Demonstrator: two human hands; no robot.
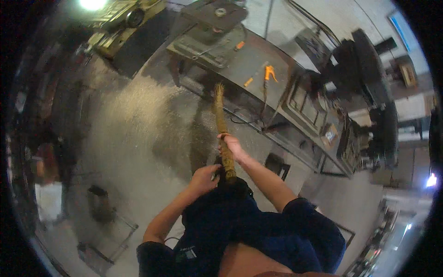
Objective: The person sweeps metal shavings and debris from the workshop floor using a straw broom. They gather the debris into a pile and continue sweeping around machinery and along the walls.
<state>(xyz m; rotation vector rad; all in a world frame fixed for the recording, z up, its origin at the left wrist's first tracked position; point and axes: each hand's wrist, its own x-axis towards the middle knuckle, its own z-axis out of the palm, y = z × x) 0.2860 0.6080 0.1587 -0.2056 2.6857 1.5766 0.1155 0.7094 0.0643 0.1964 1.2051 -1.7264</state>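
A long yellow-brown straw broom (221, 121) points away from my body, its frayed tip toward the workbench and its near end close to my dark clothing. Around its middle my right hand (233, 147) is closed. Lower down, my left hand (203, 180) is beside the broom's near end with its fingers curled. Something dark shows at those fingertips, and I cannot make out what it is or whether they touch the straw.
Ahead stands a metal workbench (247, 71) bearing an orange-handled air blow gun (269, 74) and metal plates. A greenish machine (127, 21) is at the far left. Black chairs (369, 69) are on the right, and a dark bin (98, 203) stands at the lower left.
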